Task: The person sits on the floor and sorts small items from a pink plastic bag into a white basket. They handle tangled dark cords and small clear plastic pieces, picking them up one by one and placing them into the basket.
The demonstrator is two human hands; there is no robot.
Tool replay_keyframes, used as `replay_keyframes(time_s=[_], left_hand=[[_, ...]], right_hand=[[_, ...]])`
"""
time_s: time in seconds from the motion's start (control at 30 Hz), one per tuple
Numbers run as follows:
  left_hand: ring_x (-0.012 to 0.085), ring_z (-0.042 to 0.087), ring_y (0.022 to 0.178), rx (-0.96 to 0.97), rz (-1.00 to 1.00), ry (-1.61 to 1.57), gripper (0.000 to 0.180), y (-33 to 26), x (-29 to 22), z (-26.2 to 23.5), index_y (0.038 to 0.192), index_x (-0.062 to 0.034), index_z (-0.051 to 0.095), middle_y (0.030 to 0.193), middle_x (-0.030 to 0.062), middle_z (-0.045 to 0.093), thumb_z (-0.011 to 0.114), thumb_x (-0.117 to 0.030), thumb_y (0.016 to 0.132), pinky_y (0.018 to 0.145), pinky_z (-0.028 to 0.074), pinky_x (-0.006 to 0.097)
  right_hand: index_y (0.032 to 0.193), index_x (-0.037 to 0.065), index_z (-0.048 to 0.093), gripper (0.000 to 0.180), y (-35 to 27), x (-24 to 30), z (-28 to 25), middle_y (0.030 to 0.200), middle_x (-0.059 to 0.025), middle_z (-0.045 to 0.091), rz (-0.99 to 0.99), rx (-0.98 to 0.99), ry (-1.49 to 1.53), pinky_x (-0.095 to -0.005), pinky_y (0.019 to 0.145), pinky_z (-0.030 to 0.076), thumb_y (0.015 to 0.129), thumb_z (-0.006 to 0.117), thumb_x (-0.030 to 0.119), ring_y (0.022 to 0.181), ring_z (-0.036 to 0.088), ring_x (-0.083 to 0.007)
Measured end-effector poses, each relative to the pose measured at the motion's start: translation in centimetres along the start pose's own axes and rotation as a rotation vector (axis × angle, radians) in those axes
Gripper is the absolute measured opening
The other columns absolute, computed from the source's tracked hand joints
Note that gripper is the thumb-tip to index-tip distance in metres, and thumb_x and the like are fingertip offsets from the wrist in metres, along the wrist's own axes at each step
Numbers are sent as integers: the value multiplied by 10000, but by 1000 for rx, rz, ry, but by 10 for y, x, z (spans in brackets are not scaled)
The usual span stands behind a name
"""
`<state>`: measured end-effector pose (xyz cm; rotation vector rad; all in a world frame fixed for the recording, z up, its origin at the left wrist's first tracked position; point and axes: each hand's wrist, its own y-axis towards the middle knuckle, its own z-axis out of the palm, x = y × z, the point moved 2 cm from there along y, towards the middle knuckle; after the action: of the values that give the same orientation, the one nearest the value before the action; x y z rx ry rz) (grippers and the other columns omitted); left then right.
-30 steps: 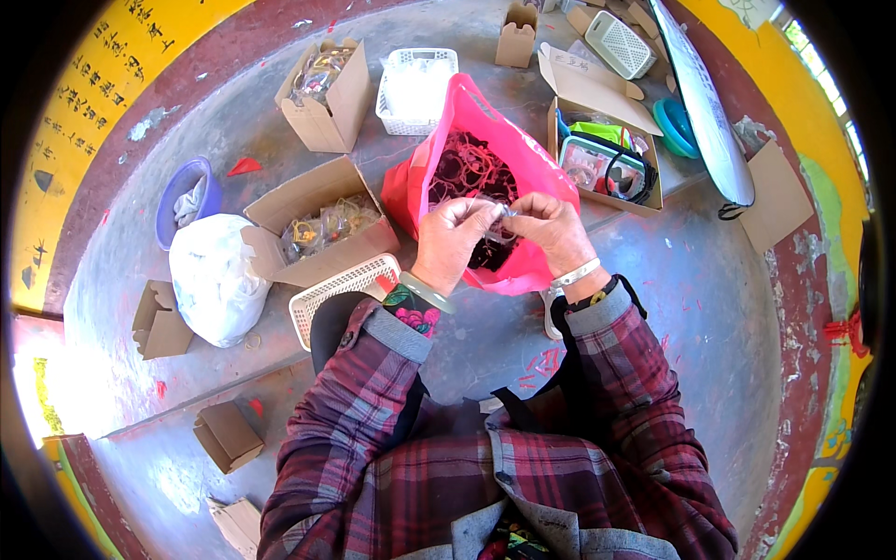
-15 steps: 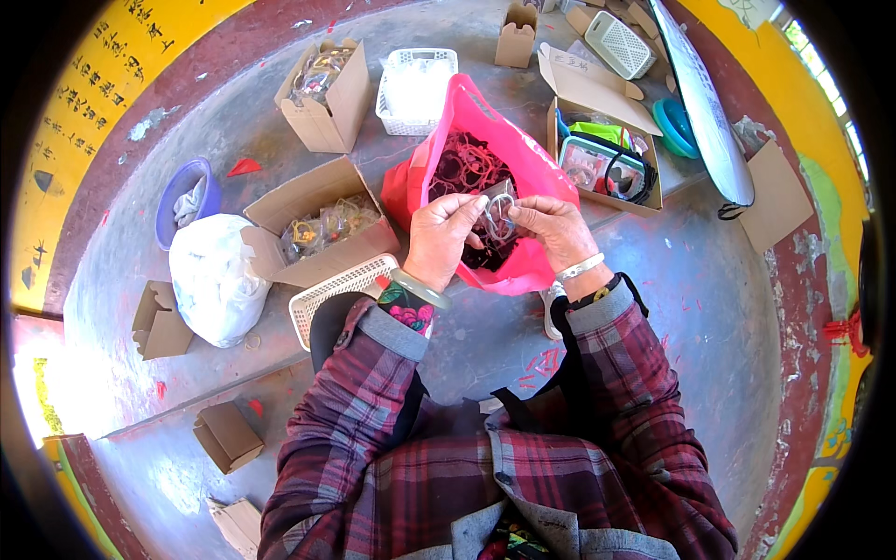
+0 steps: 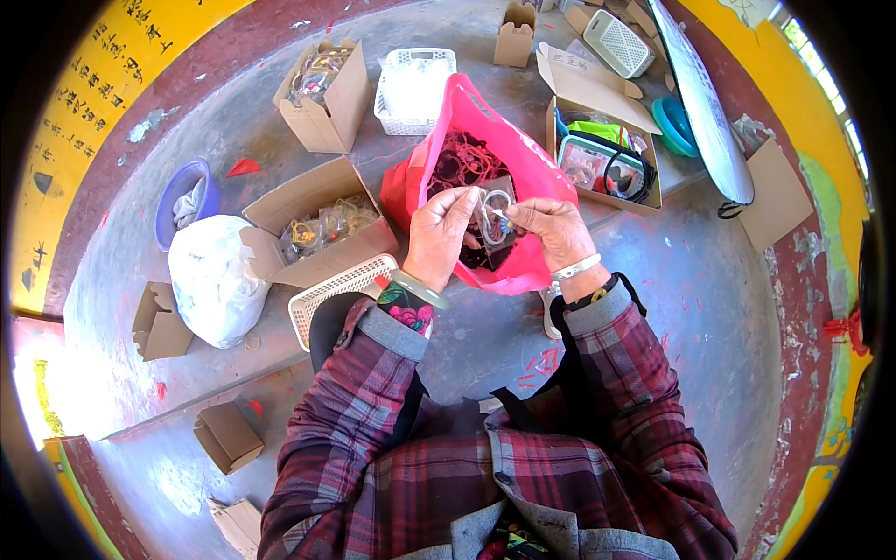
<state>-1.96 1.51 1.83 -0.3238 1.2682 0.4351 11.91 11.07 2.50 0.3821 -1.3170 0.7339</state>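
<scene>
Between my two hands is a small clear plastic packet (image 3: 492,231) with a looped white cord and a bit of blue showing. My left hand (image 3: 437,235) pinches the packet's left edge between thumb and fingers. On its other side my right hand (image 3: 558,235) is closed in a pinch, near the blue bit. Directly beneath them an open bright pink bag (image 3: 518,140) holds a tangle of red and dark cords (image 3: 464,161). I cannot tell whether the cord lies wholly inside the packet.
Left of the bag are a cardboard box (image 3: 322,266) of packets, a cream basket (image 3: 303,308), a stuffed white plastic bag (image 3: 215,280) and a purple basin (image 3: 168,201). Beyond it stand another box (image 3: 327,121) and a white basket (image 3: 411,121). An open carton (image 3: 644,191) stands right.
The packet is more spread out and faces up more, with the white loop clearer and a blue bit now visible. Both hands have stayed nearly in place.
</scene>
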Motion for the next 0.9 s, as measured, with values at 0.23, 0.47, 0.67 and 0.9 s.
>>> replay_keyframes(time_s=[0.23, 0.47, 0.67, 0.9], left_hand=[[63, 552, 638, 65, -92, -54, 203, -1, 5, -1, 985, -4, 614, 814, 29, 618, 569, -170, 876, 470, 454, 183], [130, 611, 742, 147, -102, -54, 167, -4, 3, 5, 955, 25, 599, 851, 64, 619, 526, -109, 888, 625, 548, 254], [153, 622, 743, 153, -146, -20, 118, -3, 7, 6, 907, 56, 587, 837, 87, 617, 521, -35, 872, 662, 556, 274], [139, 623, 712, 184, -155, 53, 115, -3, 6, 4, 895, 43, 596, 807, 80, 626, 574, -58, 843, 620, 546, 259]], right_hand=[[894, -13, 666, 160, 1, -4, 2, 814, -37, 648, -52, -126, 77, -216, 703, 443, 780, 676, 99, 750, 574, -92], [925, -19, 657, 174, 3, 2, 0, 848, -42, 646, -99, -140, 71, -218, 738, 445, 784, 669, 82, 790, 573, -98], [923, -11, 660, 179, 1, 1, 0, 833, -38, 646, -80, -117, 35, -221, 718, 436, 798, 661, 116, 772, 567, -93], [906, -3, 668, 167, 2, -1, -2, 813, -30, 645, -65, -74, 0, -223, 708, 434, 803, 655, 127, 752, 563, -87]])
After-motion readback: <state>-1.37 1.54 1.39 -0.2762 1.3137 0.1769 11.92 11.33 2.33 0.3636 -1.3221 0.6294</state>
